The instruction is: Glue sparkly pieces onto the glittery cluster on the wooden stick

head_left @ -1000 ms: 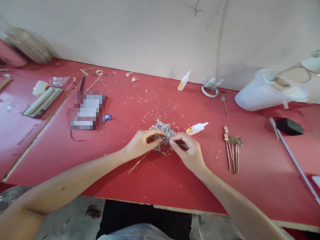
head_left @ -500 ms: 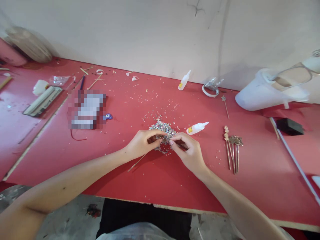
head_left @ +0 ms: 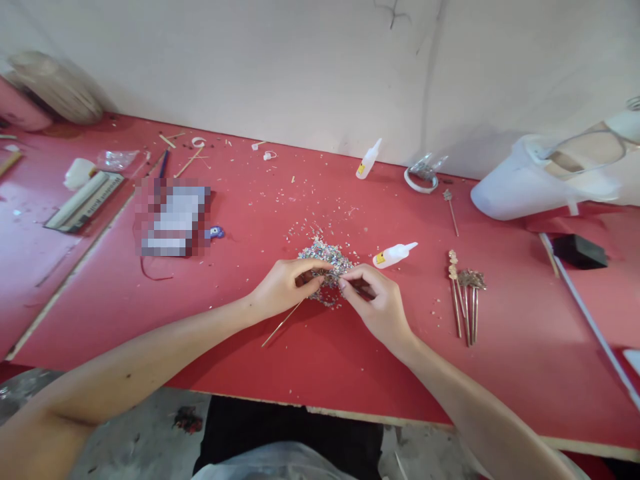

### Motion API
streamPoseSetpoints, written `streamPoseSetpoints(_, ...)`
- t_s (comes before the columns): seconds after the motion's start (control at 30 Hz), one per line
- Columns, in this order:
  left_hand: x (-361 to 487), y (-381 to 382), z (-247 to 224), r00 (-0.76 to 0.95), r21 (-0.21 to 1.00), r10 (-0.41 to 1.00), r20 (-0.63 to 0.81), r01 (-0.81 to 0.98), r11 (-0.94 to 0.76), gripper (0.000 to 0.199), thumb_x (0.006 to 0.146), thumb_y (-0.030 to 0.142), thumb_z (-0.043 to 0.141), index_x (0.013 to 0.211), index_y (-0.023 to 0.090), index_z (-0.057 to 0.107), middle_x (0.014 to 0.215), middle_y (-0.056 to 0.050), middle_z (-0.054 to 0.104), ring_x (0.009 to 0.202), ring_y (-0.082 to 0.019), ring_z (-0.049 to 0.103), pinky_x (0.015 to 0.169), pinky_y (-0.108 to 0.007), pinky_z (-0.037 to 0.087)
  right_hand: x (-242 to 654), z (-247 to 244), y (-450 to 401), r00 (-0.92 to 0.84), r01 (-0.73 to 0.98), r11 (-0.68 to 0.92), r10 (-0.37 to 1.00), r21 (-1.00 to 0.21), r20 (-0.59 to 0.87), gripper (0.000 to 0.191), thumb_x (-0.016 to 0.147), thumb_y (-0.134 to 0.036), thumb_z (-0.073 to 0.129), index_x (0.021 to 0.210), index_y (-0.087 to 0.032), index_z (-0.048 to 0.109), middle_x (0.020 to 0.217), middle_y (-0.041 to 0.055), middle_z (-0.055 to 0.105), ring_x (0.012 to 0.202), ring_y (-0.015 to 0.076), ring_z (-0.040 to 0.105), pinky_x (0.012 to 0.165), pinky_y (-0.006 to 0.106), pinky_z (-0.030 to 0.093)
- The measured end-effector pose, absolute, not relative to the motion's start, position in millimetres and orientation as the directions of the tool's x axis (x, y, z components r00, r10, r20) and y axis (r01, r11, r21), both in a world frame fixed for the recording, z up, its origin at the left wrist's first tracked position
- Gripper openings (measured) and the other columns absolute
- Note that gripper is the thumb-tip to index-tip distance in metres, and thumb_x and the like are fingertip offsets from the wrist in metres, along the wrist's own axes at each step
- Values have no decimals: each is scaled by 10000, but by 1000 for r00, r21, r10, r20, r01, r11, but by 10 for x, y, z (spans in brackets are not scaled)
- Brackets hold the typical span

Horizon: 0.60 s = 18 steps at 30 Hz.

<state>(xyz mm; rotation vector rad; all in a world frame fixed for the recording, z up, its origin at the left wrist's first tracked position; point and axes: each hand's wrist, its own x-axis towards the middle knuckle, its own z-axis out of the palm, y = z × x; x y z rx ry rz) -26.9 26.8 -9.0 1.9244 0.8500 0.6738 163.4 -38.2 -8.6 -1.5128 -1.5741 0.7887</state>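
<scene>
Gold-coloured stick (head_left: pixel 281 324): seven o'clock of the glittery flake pile (head_left: pixel 323 252), upper end clamped in the left hand's (head_left: pixel 285 288) grip. Pile lies on the red desk (head_left: pixel 330 367). Right hand (head_left: pixel 377 299): four o'clock, fingertips drawn in; cannot tell whether clamped. Glue bottle (head_left: pixel 393 256): three o'clock, lying. Ornamented sticks (head_left: pixel 467 303): four o'clock, farther out.

Free end of the thin gold stick (head_left: pixel 283 323) now slightly farther right
</scene>
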Motion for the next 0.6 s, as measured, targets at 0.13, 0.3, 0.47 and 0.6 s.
streamPoseSetpoints(0.13, -268, 264, -90, 613, 883, 781, 119, 294, -366, 229, 859, 156, 548, 1061, 164, 657, 849, -20, 711, 664, -106, 625, 584, -194, 501, 1628, -79, -383, 31, 496, 88, 992, -864, 119, 36, 842, -229, 584, 816, -206, 592, 801, 21, 622, 717, 147, 606, 653, 269, 509)
streamPoseSetpoints(0.3, -276, 267, -116, 608, 877, 781, 145, 286, -385, 242, 849, 154, 555, 1070, 166, 655, 821, -18, 708, 613, -100, 613, 552, -191, 496, 1626, -53, -382, 27, 497, 88, 993, -863, 117, 39, 845, -228, 577, 821, -206, 598, 810, 31, 625, 731, 155, 613, 659, 277, 517)
streamPoseSetpoints(0.47, -283, 267, -146, 615, 872, 774, 152, 285, -398, 299, 843, 156, 562, 1133, 171, 633, 781, -6, 701, 591, -95, 615, 560, -190, 510, 1625, -40, -385, 31, 505, 88, 992, -859, 120, 39, 842, -226, 577, 821, -206, 603, 810, 32, 628, 730, 157, 613, 652, 276, 517)
streamPoseSetpoints(0.6, -278, 263, -152, 613, 850, 773, 164, 309, -425, 298, 836, 155, 570, 1125, 163, 639, 795, -12, 704, 598, -97, 622, 574, -193, 517, 1626, -46, -392, 28, 504, 87, 993, -859, 117, 33, 840, -224, 579, 824, -206, 601, 816, 32, 623, 724, 153, 610, 648, 270, 516)
